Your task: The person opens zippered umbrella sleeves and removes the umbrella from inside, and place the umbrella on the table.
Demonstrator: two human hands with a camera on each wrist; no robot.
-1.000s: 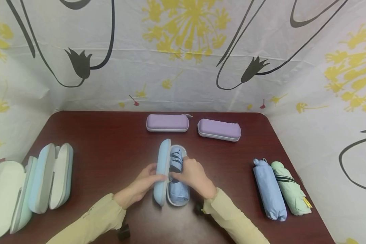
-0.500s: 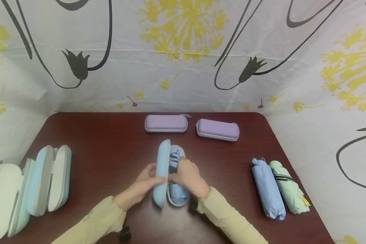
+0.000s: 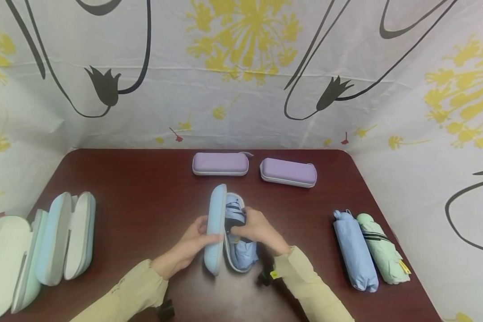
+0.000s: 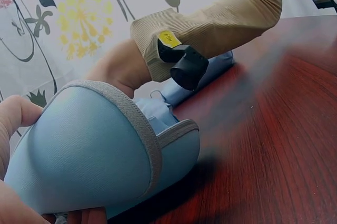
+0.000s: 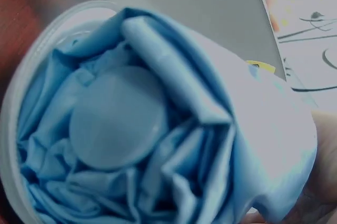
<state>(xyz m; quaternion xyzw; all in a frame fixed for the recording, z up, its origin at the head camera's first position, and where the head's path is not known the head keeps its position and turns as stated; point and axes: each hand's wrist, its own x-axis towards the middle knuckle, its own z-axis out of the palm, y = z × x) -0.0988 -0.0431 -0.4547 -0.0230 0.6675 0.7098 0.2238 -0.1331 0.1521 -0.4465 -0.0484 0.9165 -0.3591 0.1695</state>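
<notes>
A light blue zip case stands unfolded at the middle of the table, its lid half upright on the left. My left hand grips that lid, thumb over the outside; the left wrist view has the fingers around the blue shell. Inside the other half lies a folded blue umbrella with dark stripes. My right hand holds the umbrella about its middle, thumb across the top. Seen from the right wrist, the umbrella's round end cap sits among crumpled fabric beside the case's pale rim.
Two purple cases lie along the table's back edge. At the left stand an unfolded light blue case and a mint one. A blue umbrella and a mint umbrella lie side by side at the right.
My right hand has shifted right, and the near end of the umbrella has swung right with the case half beneath it. A small yellow patch now shows on it. My left hand keeps its grip.
</notes>
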